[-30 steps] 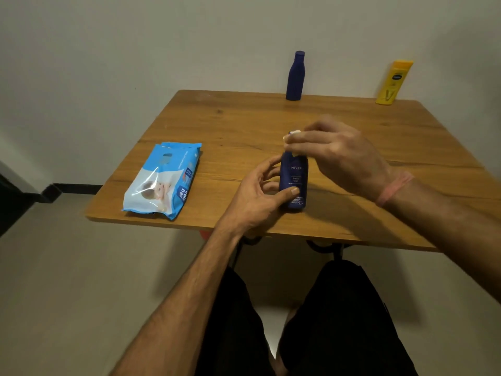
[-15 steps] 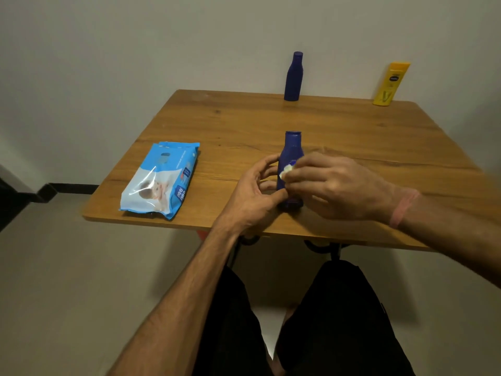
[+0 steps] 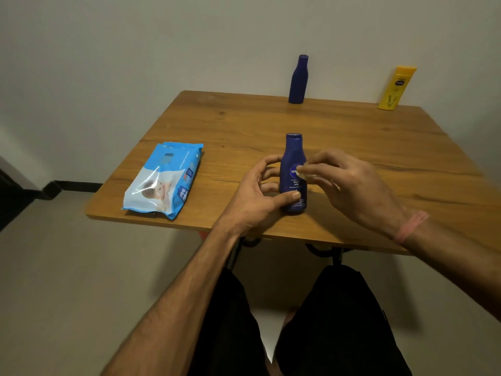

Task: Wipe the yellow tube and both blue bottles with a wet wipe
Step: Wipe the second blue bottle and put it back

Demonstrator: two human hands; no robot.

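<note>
- Currently the near blue bottle stands upright on the wooden table, close to the front edge, label facing the camera.
- Left hand is wrapped around the bottle's lower body: thumb across the front near the base, fingers curled behind the left side. Grip closed on the bottle.
- Right hand pinches a small white wet wipe between thumb and fingertips, pressed against the label on the bottle's front. Most of the wipe is hidden by the fingers.
- A pink band sits on the right wrist.
- Second blue bottle stands upright at the table's far edge, by the wall.
- Yellow tube stands at the far right corner, leaning back against the wall.
- Blue wipes pack lies flat at the table's left front, well apart from both hands.
</note>
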